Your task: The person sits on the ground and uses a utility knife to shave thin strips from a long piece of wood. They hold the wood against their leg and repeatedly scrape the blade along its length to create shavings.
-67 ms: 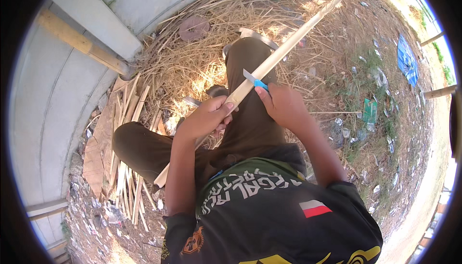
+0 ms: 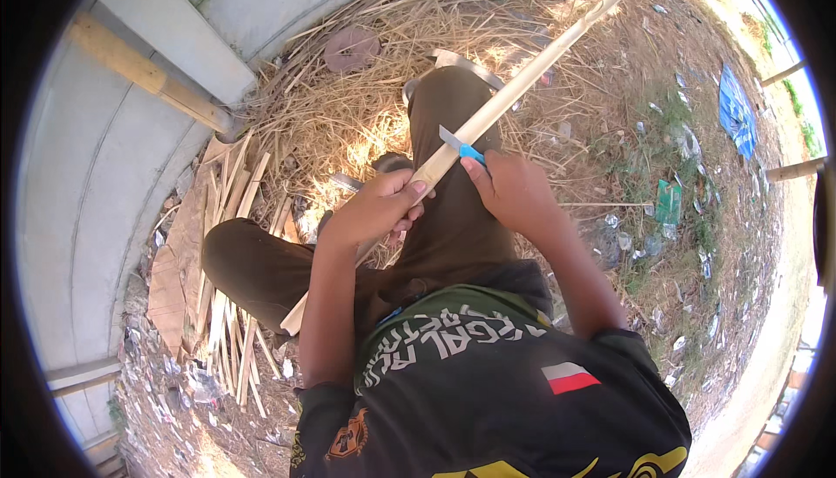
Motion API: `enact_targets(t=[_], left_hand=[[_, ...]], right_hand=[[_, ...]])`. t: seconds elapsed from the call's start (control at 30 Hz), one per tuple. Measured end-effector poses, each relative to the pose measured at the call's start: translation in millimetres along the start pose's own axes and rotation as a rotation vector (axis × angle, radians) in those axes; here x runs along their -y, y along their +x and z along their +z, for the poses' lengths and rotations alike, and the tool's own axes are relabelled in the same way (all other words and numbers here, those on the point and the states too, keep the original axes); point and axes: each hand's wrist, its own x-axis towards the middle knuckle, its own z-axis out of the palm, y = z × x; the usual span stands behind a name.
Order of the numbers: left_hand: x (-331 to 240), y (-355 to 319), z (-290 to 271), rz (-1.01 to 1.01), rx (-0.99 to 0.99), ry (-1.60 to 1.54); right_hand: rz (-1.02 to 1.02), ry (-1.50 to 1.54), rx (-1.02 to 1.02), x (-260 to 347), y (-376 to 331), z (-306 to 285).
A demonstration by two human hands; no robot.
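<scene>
- At far left, pale cut strips lie loosely heaped beside flattened cardboard
- The left hand grasps a long bamboo strip, thumb on top and fingers curled beneath
- That strip slants from beside the left forearm across the right leg toward the upper right
- A blue-handled knife has its blade crossing the strip just beyond the left hand; whether the edge bites cannot be told
- The right hand is clenched around the handle, thumb along it, other fingertips mostly hidden
- The step in hand looks like shaving or trimming the strip; the next move seems to call for a steady left grip and a shallow stroke away from that thumb
- The shirt carries bold white lettering, partly creased, an orange emblem, yellow markings and a white-and-red patch
- Farther right, any print on the green packet and blue sheet is too small to read
</scene>
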Motion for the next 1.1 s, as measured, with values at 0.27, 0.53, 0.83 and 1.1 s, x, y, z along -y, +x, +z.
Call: enact_targets(t=[0.27, 0.53, 0.83, 1.1], left_hand=[[-1, 1, 6, -0.050, -0.012, -0.104], [9, -6, 8, -0.042, -0.024, -0.147], [13, -9, 9, -0.015, -0.037, -0.138], [20, -5, 7, 0.041, -0.045, -0.063]], right_hand=[[-0.007, -0.027, -0.055, -1, 0, 8], [0.103, -0.066, -0.046, 5, 2, 10], [0.109, 0.012, 0.169, 5, 5, -15], [-0.055, -0.030, 0.269, -3, -3, -20]])
